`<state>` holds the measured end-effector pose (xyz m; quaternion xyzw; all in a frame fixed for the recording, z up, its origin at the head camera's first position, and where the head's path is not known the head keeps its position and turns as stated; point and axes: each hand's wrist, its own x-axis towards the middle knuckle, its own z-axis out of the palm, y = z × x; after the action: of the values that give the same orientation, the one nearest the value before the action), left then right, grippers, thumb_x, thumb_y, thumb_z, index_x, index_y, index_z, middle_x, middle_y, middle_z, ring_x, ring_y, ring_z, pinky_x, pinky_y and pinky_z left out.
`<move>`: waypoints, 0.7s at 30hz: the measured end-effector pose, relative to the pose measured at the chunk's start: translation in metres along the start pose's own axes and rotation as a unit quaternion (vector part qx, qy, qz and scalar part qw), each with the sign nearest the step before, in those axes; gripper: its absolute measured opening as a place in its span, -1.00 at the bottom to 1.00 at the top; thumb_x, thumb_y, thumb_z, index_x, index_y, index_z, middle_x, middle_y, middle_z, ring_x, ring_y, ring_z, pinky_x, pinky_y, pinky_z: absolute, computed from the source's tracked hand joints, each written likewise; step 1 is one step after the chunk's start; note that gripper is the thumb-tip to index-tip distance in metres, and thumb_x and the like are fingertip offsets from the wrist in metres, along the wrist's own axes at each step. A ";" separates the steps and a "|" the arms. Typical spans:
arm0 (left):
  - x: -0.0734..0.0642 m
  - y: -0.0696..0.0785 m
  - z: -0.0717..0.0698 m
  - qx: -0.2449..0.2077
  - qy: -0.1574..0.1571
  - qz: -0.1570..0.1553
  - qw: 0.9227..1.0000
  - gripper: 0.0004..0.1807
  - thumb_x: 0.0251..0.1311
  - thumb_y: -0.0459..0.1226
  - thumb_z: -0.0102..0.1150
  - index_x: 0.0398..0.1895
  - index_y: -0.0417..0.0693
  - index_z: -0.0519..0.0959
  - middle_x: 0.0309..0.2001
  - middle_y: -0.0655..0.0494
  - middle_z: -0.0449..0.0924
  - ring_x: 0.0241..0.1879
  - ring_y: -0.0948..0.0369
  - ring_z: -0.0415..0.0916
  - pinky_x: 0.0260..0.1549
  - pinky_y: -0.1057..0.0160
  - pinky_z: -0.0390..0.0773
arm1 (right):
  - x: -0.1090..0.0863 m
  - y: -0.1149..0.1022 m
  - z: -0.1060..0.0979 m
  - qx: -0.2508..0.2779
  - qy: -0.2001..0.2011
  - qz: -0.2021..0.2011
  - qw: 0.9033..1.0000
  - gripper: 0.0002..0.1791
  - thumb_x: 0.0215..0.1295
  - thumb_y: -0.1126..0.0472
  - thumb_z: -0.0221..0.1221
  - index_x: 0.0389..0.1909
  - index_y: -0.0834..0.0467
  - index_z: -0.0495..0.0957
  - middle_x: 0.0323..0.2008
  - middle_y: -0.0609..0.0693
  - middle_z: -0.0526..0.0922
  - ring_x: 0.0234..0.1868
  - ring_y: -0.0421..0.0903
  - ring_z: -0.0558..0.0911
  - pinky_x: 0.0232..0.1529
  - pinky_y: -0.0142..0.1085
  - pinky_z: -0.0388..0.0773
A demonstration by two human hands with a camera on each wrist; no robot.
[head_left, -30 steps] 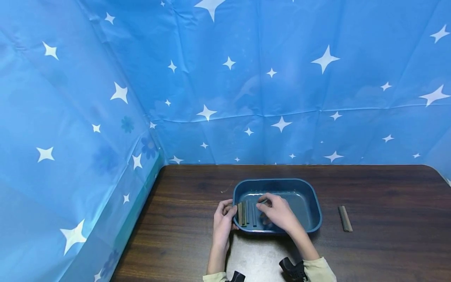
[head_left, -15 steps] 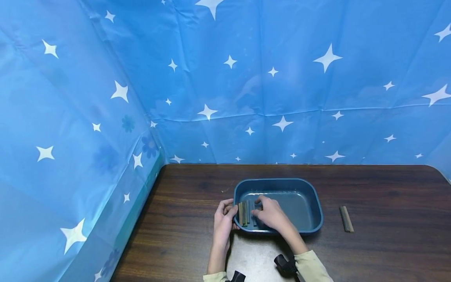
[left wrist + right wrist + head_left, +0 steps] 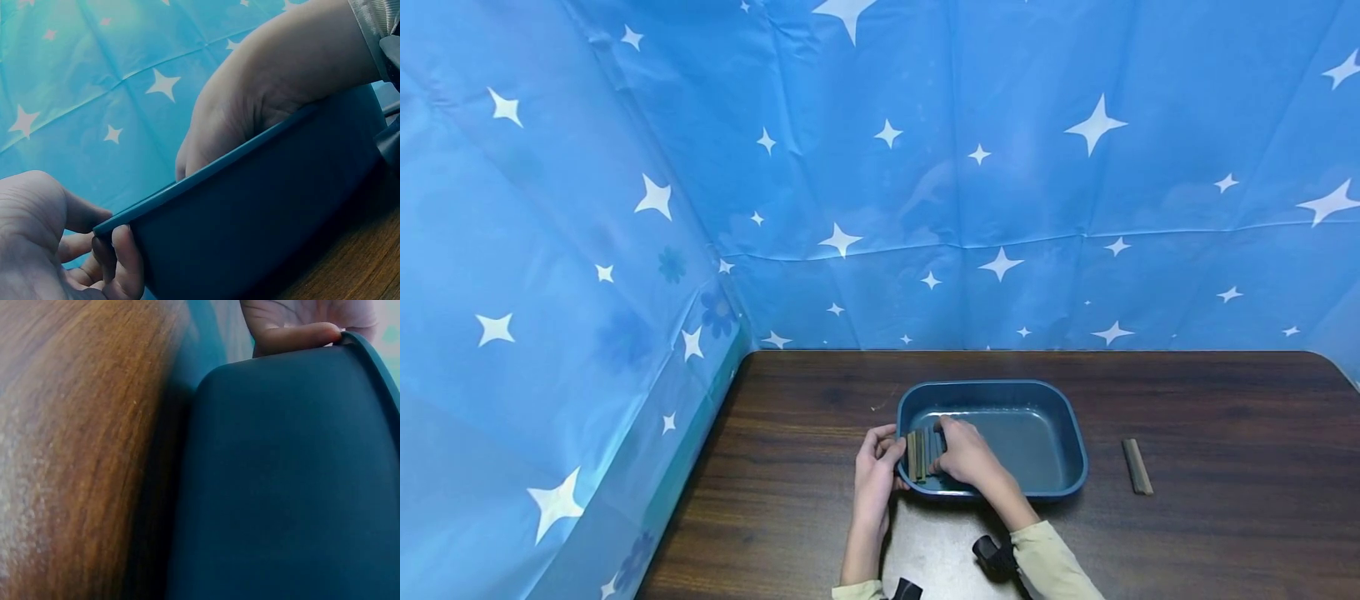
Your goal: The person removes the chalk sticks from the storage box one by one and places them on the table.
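A blue plastic basin [image 3: 1022, 442] rests on the wooden table. Its left rim is pinched by my left hand [image 3: 874, 475], thumb inside and fingers outside. Several thin flat sticks [image 3: 912, 455] lie side by side along the basin's left end, some brownish, others bluish grey. My right hand [image 3: 968, 455] reaches down into the basin, its thumb and fingers spread along the rightmost stick [image 3: 936, 446] and holding it beside the others. In the left wrist view, the basin wall [image 3: 250, 206] hides the right hand's fingertips. The right wrist view shows only the basin's outside and the left hand [image 3: 300, 331].
Two similar sticks [image 3: 1137, 467] lie together on the table [image 3: 1225, 517], right of the basin. A blue curtain [image 3: 880, 192] with white stars hangs behind and to the left. A black wrist device [image 3: 996, 557] sits by the right sleeve.
My right hand has moved left inside the basin, and the rightmost stick has shifted left toward the row. The left hand stays on the rim.
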<state>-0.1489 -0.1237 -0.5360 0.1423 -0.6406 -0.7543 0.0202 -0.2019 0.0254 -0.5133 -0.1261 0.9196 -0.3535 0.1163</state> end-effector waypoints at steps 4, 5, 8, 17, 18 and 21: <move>0.000 0.000 0.000 0.002 0.000 0.004 1.000 -0.60 0.46 -0.31 0.11 0.27 -0.33 0.42 -0.10 -0.09 0.54 -0.55 0.26 0.41 -0.68 0.39 0.47 | 0.001 0.001 0.001 0.000 -0.003 0.003 1.000 -0.35 -0.03 0.40 0.57 0.12 0.40 0.55 -0.12 0.23 0.66 -0.11 0.10 0.63 -0.07 0.00 0.63; 0.000 0.000 0.000 0.002 0.000 0.005 1.000 -0.60 0.46 -0.31 0.11 0.27 -0.33 0.42 -0.10 -0.09 0.54 -0.54 0.25 0.41 -0.68 0.39 0.47 | 0.001 0.001 0.001 0.002 -0.003 0.003 1.000 -0.35 -0.03 0.41 0.56 0.12 0.40 0.55 -0.12 0.23 0.66 -0.12 0.09 0.63 -0.08 0.00 0.64; 0.000 0.000 0.000 0.001 0.002 0.008 1.000 -0.60 0.46 -0.32 0.11 0.26 -0.34 0.42 -0.11 -0.08 0.54 -0.53 0.25 0.41 -0.69 0.39 0.46 | 0.001 0.001 0.001 0.007 -0.004 0.000 1.000 -0.37 -0.03 0.44 0.55 0.12 0.41 0.55 -0.11 0.23 0.66 -0.13 0.08 0.62 -0.11 -0.02 0.64; -0.001 0.001 0.001 0.004 0.004 0.009 1.000 -0.60 0.45 -0.32 0.12 0.25 -0.34 0.42 -0.11 -0.05 0.53 -0.51 0.24 0.41 -0.70 0.40 0.46 | 0.000 0.002 0.000 0.022 0.001 -0.002 1.000 -0.39 -0.03 0.48 0.53 0.10 0.43 0.56 -0.28 0.14 0.63 -0.30 -0.02 0.55 -0.23 -0.11 0.60; -0.001 0.000 0.001 0.005 0.004 0.008 1.000 -0.60 0.45 -0.32 0.12 0.25 -0.34 0.42 -0.11 -0.05 0.53 -0.51 0.23 0.41 -0.70 0.40 0.46 | 0.000 0.002 0.000 0.025 0.002 -0.003 1.000 -0.39 -0.03 0.49 0.52 0.10 0.43 0.56 -0.32 0.12 0.61 -0.33 -0.04 0.53 -0.26 -0.13 0.58; 0.000 0.000 0.001 0.007 0.005 0.005 1.000 -0.60 0.45 -0.32 0.11 0.25 -0.34 0.42 -0.12 -0.03 0.53 -0.52 0.24 0.40 -0.70 0.39 0.46 | -0.002 0.002 -0.001 0.034 0.004 -0.006 0.999 -0.41 -0.03 0.51 0.49 0.10 0.43 0.56 -0.34 0.11 0.60 -0.38 -0.06 0.49 -0.31 -0.16 0.56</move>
<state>-0.1487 -0.1228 -0.5361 0.1428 -0.6468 -0.7487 0.0258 -0.2007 0.0282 -0.5141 -0.1265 0.9065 -0.3861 0.1146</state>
